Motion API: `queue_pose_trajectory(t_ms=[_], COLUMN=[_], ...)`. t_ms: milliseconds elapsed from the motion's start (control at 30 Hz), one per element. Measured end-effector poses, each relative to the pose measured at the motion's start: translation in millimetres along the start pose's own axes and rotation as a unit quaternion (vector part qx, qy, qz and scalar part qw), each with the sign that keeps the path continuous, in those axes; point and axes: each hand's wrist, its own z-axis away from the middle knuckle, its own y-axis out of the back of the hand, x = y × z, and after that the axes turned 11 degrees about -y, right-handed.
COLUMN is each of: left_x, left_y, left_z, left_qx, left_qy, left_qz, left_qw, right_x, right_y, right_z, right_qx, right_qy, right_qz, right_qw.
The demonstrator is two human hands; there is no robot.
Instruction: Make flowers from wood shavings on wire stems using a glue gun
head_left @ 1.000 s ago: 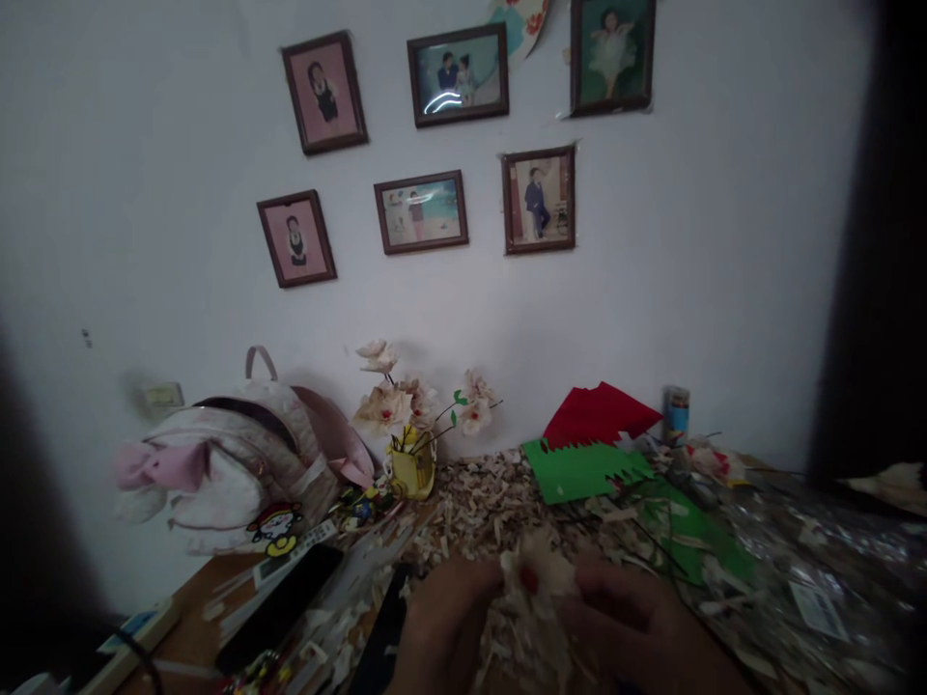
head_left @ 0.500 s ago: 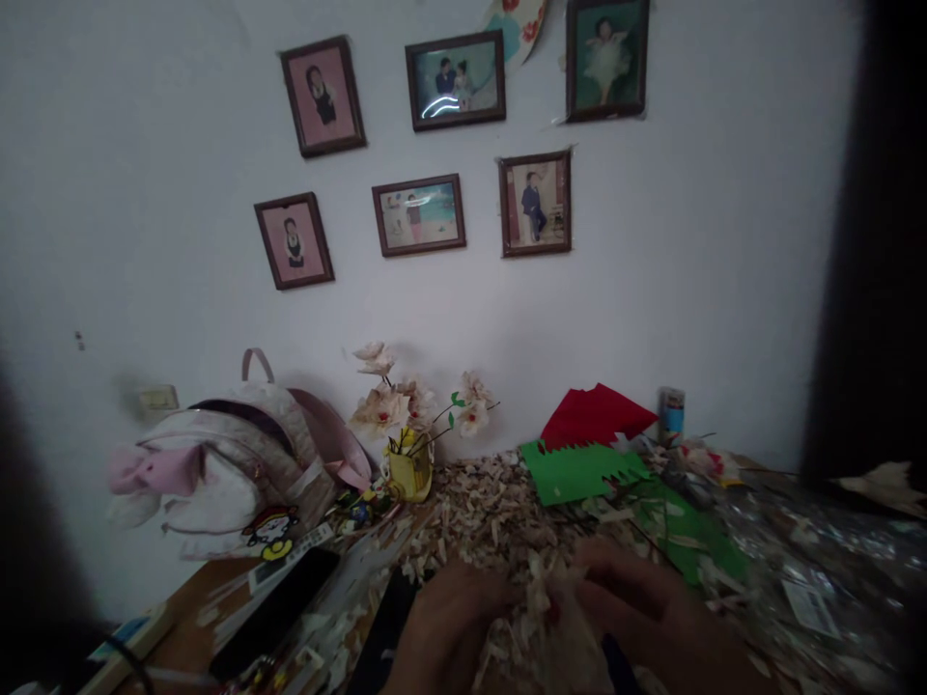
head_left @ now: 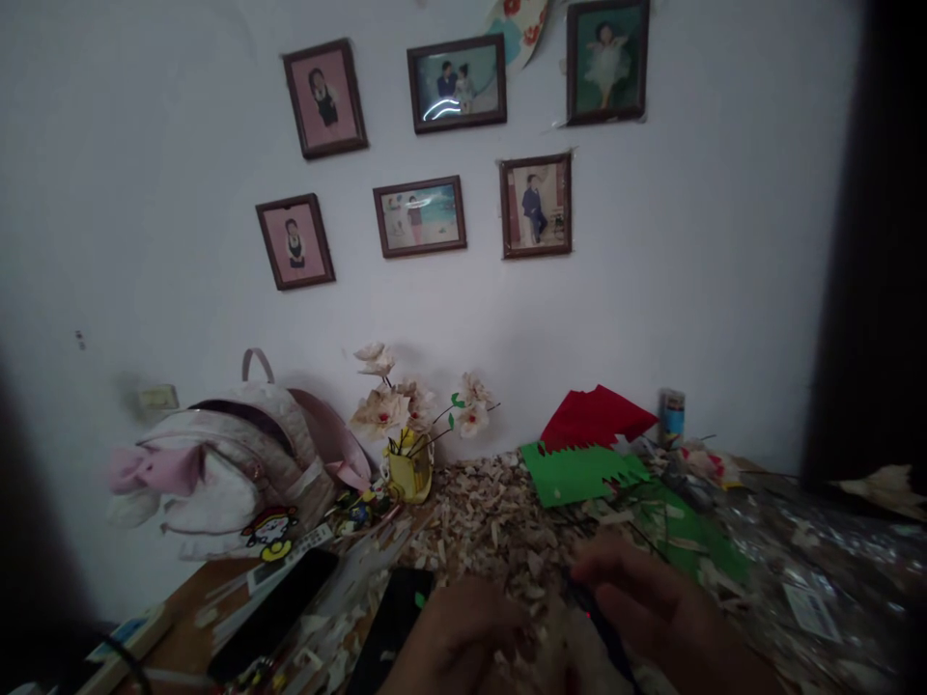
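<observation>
Left hand [head_left: 456,645] lower, right hand [head_left: 644,598] raised

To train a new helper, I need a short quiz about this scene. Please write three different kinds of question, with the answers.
1. Which is nearer the green paper: the left hand or the right hand?
2. True or false: the yellow vase stands to the left of the red paper.
3. How many framed photographs hang on the white wall?

Key: 1. The right hand. 2. True. 3. Six.
</observation>
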Motion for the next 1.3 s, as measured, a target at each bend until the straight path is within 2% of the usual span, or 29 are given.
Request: queue_pose_trajectory(t_ms=[100, 200, 367, 467, 567, 667, 867, 1033, 1167, 1233, 1300], left_x=[1.5, 0.3, -3.3, -5.0, -6.6, -8.5, -9.6, -4.9, -4.7, -6.2, -7.9], left_y=[-2.1, -3.7, -3.1, -2.3, -1.9, -2.5, -5.2, -5.6, -5.7, -6.1, -6.9], left_z=[-0.4, 0.7, 2.8, 2.1, 1.5, 2.7, 4.9, -0.2, -0.7, 1.0, 3.0], left_qx=[0.026, 0.044, 0.027, 0.051, 0.075, 0.091, 0.101, 0.111, 0.112, 0.103, 0.111], left_qy=[0.022, 0.042, 0.063, 0.075, 0.075, 0.083, 0.106, 0.144, 0.153, 0.165, 0.170], left_qz=[0.031, 0.033, 0.009, 0.001, 0.008, 0.003, 0.054, 0.152, 0.162, 0.171, 0.184], left_qw=[0.999, 0.998, 0.998, 0.996, 0.994, 0.992, 0.988, 0.971, 0.968, 0.966, 0.962], right_x=[-3.6, -5.1, -1.7, -0.3, 0.1, 1.4, 10.4, 12.3, 11.8, 12.7, 14.5], right_y=[0.1, -0.3, 5.4, 6.7, 4.9, 2.5, -4.7, -7.4, -4.9, -4.6, -5.4], right_z=[2.8, 3.1, 1.9, 1.0, 0.1, -0.8, -5.2, -7.8, -10.3, -11.4, -12.0], right_qx=[-0.002, -0.004, -0.097, -0.100, -0.094, -0.092, -0.118, -0.142, -0.107, -0.111, -0.142], right_qy=[-0.007, 0.011, 0.046, 0.064, 0.054, 0.049, -0.023, -0.023, -0.011, -0.030, -0.067], right_qz=[0.051, 0.039, 0.090, 0.127, 0.129, 0.104, -0.066, -0.114, -0.107, -0.123, -0.145], right_qw=[0.999, 0.999, 0.990, 0.985, 0.986, 0.989, 0.991, 0.983, 0.988, 0.986, 0.977])
